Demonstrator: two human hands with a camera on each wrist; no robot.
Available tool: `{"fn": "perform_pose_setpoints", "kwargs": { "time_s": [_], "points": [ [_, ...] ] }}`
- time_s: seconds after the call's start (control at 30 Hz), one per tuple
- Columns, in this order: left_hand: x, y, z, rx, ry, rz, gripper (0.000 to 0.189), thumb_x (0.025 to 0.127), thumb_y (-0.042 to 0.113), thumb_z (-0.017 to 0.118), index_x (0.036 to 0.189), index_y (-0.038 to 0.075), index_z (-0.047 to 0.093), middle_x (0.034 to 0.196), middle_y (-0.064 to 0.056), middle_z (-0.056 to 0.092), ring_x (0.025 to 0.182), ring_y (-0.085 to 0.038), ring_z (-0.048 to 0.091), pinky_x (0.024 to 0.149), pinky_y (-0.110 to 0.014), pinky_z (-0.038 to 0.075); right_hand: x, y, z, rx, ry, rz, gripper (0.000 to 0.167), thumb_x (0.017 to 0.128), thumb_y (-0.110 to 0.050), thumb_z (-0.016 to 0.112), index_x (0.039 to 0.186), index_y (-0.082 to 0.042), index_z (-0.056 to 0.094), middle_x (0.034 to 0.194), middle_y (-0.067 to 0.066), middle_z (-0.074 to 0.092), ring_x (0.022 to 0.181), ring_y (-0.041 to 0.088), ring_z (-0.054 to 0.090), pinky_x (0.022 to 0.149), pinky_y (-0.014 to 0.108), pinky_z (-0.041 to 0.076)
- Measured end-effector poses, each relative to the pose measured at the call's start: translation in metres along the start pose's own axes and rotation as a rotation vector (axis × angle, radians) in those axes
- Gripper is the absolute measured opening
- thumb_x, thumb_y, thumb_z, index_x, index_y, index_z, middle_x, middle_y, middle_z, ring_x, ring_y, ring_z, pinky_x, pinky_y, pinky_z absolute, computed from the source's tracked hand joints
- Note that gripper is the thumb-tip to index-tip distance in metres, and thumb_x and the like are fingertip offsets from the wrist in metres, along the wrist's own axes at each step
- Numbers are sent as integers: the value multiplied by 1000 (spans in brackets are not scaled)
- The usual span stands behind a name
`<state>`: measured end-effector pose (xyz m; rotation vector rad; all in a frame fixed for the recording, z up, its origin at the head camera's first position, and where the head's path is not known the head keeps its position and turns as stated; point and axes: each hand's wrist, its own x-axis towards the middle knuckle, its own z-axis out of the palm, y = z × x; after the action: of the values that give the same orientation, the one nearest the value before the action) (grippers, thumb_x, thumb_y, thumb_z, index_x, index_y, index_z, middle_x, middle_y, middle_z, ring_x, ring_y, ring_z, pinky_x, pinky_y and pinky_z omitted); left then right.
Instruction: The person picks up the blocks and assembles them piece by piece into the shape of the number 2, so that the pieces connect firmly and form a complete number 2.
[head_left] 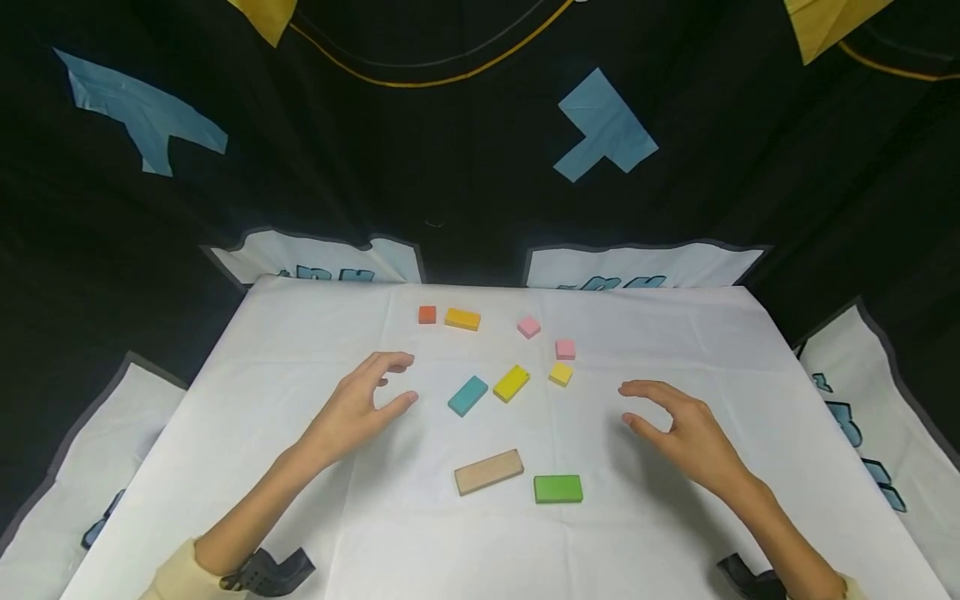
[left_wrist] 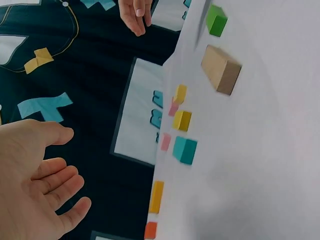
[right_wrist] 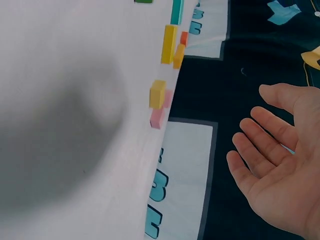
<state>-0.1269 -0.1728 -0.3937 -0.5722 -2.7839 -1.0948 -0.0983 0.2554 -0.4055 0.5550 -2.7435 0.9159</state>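
Observation:
My left hand (head_left: pixel 365 406) hovers over the table's left half, fingers relaxed, holding nothing. On the right side my right hand (head_left: pixel 686 429) is also raised, its fingers loosely bent around air. Between them lie a teal block (head_left: pixel 467 396), a yellow block (head_left: pixel 512 384) and a small yellow cube (head_left: pixel 560 374). Nearer to me are a plain wooden block (head_left: pixel 489 472) and a green block (head_left: pixel 558 489). Toward the back are an orange-red cube (head_left: pixel 427 315), an orange-yellow block (head_left: pixel 462 319) and two pink cubes, one farther (head_left: pixel 528 327) and one nearer (head_left: pixel 566 349).
A white cloth covers the table (head_left: pixel 645 542). Behind its far edge hangs a black curtain (head_left: pixel 465 183) with blue and yellow patches. White printed panels (head_left: pixel 330 258) show along the back and sides. Black straps (head_left: pixel 273 575) sit at both wrists.

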Motion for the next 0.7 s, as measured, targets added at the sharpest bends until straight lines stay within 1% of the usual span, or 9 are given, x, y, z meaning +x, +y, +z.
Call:
{"fn": "perform_pose_setpoints", "kwargs": {
  "time_s": [0.07,0.13,0.2,0.23,0.37,0.47,0.63,0.7],
  "points": [
    [-1,0,5,-26,-5,11,48,90,12,75,133,4,56,130,-12,60,119,-28,57,97,-46,51,-2,0,3,19,-1,-3,36,87,-10,78,121,-13,69,125,-1,66,119,23,60,99,25,45],
    [-3,0,9,-59,-14,19,47,90,11,75,133,4,56,128,-10,61,119,-26,58,97,-45,51,-3,1,7,38,-1,-4,36,86,-8,79,120,-14,70,123,-2,67,118,21,60,98,15,41],
    [-6,1,14,-88,-23,27,46,90,10,75,132,5,57,126,-9,62,118,-25,58,96,-43,51,-5,1,11,63,-7,-1,36,86,-8,79,120,-15,70,122,-3,67,117,20,61,97,9,38],
    [-7,1,17,-102,-27,32,46,89,10,76,131,5,57,126,-8,62,117,-24,59,96,-43,52,-6,1,12,71,-12,0,36,86,-8,79,120,-16,70,122,-4,67,117,19,61,97,9,38],
    [-12,1,27,-151,-50,47,44,89,9,76,129,6,58,124,-7,63,116,-23,59,95,-41,52,-9,-1,19,101,-40,19,35,87,-10,78,120,-16,70,121,-6,67,117,18,61,97,12,40],
    [-15,1,34,-174,-71,49,43,89,9,75,129,5,58,124,-7,63,116,-22,59,94,-40,52,-11,-2,23,122,-64,38,34,87,-10,78,119,-17,70,121,-8,67,117,17,61,97,17,43],
    [-20,-1,47,-230,-107,63,43,90,8,74,129,1,57,124,-10,63,115,-23,60,93,-40,53,-12,-3,32,154,-91,50,32,86,-14,80,118,-14,71,119,-8,68,115,19,62,96,36,50],
    [-22,-3,53,-255,-124,80,43,90,7,74,129,-1,56,124,-12,62,114,-25,60,93,-42,53,-13,-3,36,176,-104,51,33,87,-17,80,118,-12,71,118,-8,68,114,20,63,95,42,51]
  ]
}}
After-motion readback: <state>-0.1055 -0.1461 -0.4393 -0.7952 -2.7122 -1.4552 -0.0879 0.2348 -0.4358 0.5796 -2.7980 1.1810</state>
